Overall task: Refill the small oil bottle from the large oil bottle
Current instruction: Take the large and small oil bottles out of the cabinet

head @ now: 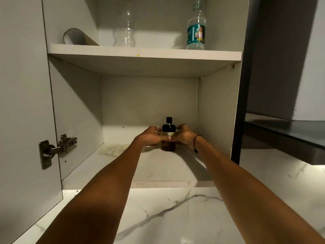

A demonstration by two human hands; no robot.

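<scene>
A small glass oil bottle (168, 145) with a black cap and dark amber oil in its lower part stands on the lower shelf (158, 169) of an open wall cabinet, towards the back right. My left hand (152, 137) wraps its left side, fingers across the front. Against the bottle's right side, my right hand (184, 135) is closed around it; a black cord circles that wrist. Both arms stretch up into the cabinet. No large oil bottle is in view.
The upper shelf (144, 53) carries a clear empty plastic bottle (125, 30), a water bottle with a teal label (196, 32) and a tilted cardboard tube (77, 36). The open door with its hinge (56, 150) is at left. White marble wall (175, 217) lies below.
</scene>
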